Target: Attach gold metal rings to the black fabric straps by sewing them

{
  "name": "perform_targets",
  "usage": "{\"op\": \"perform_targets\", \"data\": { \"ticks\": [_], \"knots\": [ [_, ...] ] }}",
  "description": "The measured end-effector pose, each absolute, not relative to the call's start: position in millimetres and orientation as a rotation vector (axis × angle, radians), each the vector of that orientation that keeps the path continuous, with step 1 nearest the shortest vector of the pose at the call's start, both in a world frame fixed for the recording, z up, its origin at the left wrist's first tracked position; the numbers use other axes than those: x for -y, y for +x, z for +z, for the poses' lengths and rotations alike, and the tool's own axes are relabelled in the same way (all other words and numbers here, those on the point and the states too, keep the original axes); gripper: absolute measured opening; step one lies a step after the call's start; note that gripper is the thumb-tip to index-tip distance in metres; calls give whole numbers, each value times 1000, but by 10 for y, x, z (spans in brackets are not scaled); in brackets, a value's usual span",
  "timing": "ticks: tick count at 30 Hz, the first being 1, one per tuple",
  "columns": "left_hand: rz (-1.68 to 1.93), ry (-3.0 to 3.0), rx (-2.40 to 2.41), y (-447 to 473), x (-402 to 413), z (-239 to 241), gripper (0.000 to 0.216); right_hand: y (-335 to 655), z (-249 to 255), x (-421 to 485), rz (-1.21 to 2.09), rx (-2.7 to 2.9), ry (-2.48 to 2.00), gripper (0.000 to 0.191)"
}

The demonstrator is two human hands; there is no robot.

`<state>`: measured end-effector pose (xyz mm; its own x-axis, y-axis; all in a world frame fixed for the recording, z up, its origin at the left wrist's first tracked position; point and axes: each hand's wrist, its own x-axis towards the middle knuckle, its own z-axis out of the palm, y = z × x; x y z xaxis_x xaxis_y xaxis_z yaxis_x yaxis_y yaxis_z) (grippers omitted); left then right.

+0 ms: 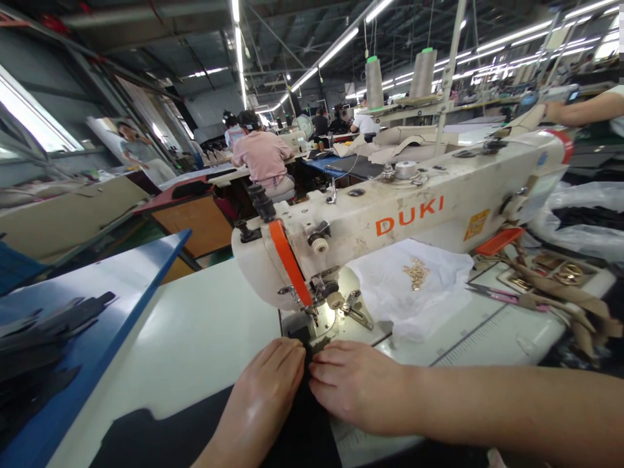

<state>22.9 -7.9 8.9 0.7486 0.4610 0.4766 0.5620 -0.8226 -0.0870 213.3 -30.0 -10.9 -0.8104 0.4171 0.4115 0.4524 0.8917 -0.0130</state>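
Note:
A white sewing machine (336, 227) with an orange stripe and orange letters stands across the middle. Just in front of its needle and presser foot (316, 318), my left hand (268, 387) is closed on a piece of black fabric (305, 432). My right hand (358, 383) faces it from the other side, fingers bent together on the fabric's right edge. The far end of the fabric reaches the presser foot, while the near part spreads over the table toward me and to the left. My fingertips are partly hidden.
White cloth (400, 305) with small gold metal pieces (416, 274) lies right of the needle. Beyond it are pink-handled scissors (511, 298) and a box of gold rings (568, 274). Dark fabric strips (53, 341) lie on a blue-edged surface at left. Other people work behind.

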Motion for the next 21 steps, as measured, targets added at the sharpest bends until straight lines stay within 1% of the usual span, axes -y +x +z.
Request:
{"op": "perform_targets", "data": {
  "ticks": [8,12,21],
  "knots": [
    [-679,-2665,742,197,82,74,27,2127,-124,299,-102,2640,-642,17],
    [-681,-2660,720,207,86,81,30,2121,-129,293,-99,2647,-641,17],
    [-669,-2664,770,215,88,79,29,2115,-137,297,-90,2643,-640,17]
  ]
}}
